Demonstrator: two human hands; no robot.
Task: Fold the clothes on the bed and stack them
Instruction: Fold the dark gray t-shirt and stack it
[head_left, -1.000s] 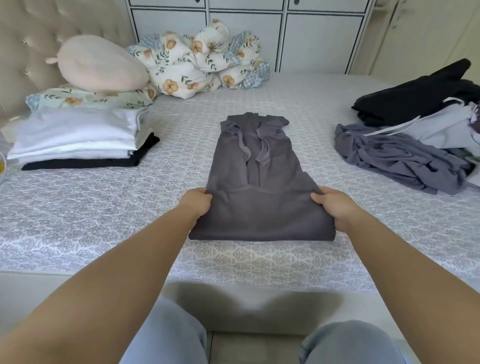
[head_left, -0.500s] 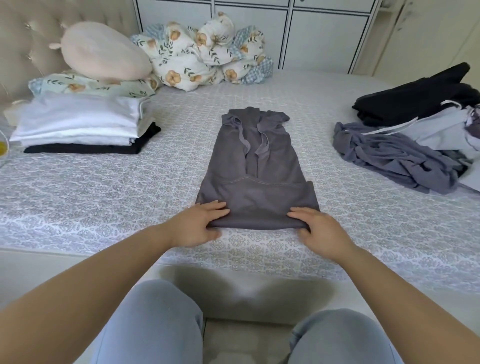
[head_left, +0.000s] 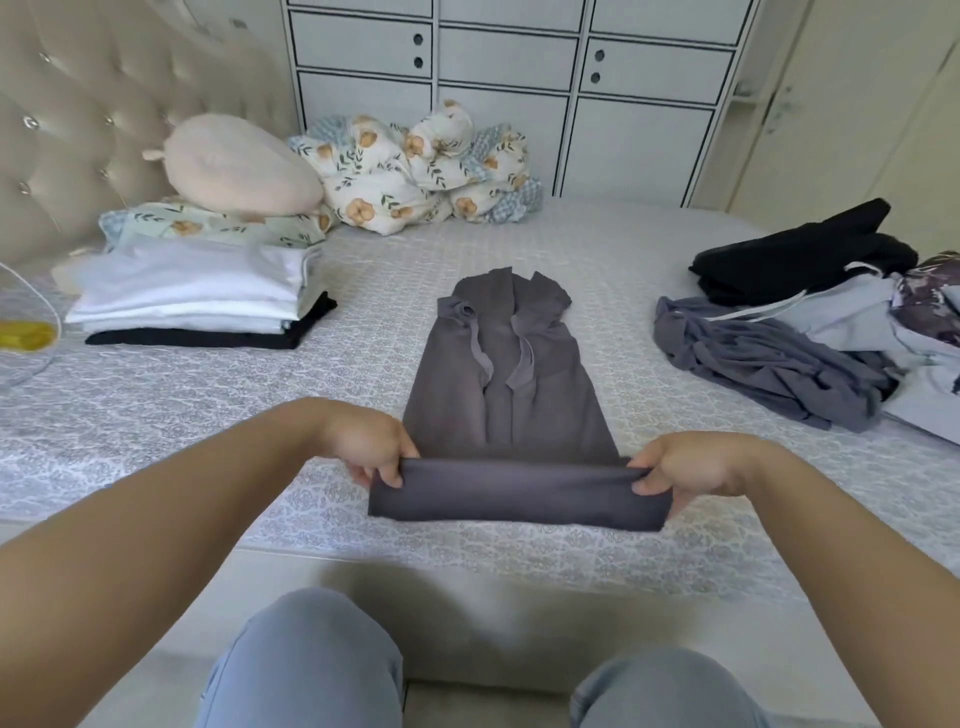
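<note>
A dark grey hoodie (head_left: 506, 395) lies lengthwise in the middle of the bed (head_left: 208, 415), sleeves folded in, hood and drawstrings at the far end. My left hand (head_left: 371, 447) grips its near left corner and my right hand (head_left: 691, 467) grips its near right corner. Between them the bottom hem is lifted off the bed and curls over as a thick roll. A stack of folded clothes (head_left: 192, 296), white on top of black, sits at the left. Unfolded clothes (head_left: 810, 332) in grey, black and pale blue lie heaped at the right.
A pink plush pillow (head_left: 239, 166) and floral pillows rest by the tufted headboard (head_left: 67, 119). A bundled floral quilt (head_left: 415, 166) lies at the far side in front of white cabinets (head_left: 509, 78). A yellow object (head_left: 23, 335) sits at the left edge. My knees are below the bed's near edge.
Both hands went from pressing flat at the hoodie's bottom edge to pinching its two near corners and raising the hem off the bed. The camera view has tilted upward.
</note>
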